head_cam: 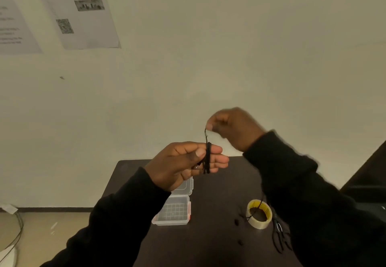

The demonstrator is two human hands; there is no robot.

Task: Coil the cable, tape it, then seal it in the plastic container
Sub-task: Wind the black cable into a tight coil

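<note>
A thin black cable [207, 158] is wound in several turns around the fingers of my left hand [183, 162], which is raised above the dark table [217, 243]. My right hand [231, 127], blurred, pinches the cable's free strand just above the coil. More loose cable [277, 237] hangs down under my right sleeve and lies on the table. A clear plastic container [173, 214] with orange latches stands open on the table below my left hand, its lid [186, 187] folded back. A roll of clear tape [259, 213] lies to the right of it.
The small table stands against a pale wall with printed sheets [83, 11] taped at the upper left. A dark object [367, 183] sits at the right edge. Cables [16, 233] lie on the floor at the left.
</note>
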